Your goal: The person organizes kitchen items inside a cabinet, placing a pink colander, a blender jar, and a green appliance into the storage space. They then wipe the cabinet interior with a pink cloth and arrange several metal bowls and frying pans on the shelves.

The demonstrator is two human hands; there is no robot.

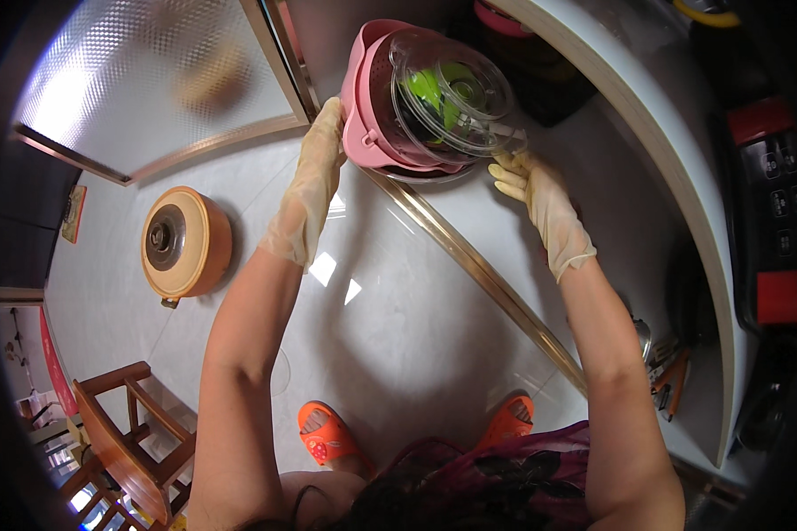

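Note:
Pink plastic colanders or basins [365, 136], nested together with clear lids [465, 86] and a green item [432, 93], are held up between my gloved hands. My left hand [325, 139], in a thin pale glove, grips the pink rim from the left side. At the right edge is my right hand [521, 176] in a matching glove, its fingertips against the underside of the clear lids; some of its fingers are curled. How much of the stack's weight each hand bears cannot be told. The bottom of the stack is mostly hidden.
A lidded orange pot [186, 242] stands on the tiled floor at left. A metal floor track [478, 272] crosses the middle. Beside it are a textured glass door [153, 86], a wooden chair [126, 438] and, at right, a curved-looking counter edge [677, 192].

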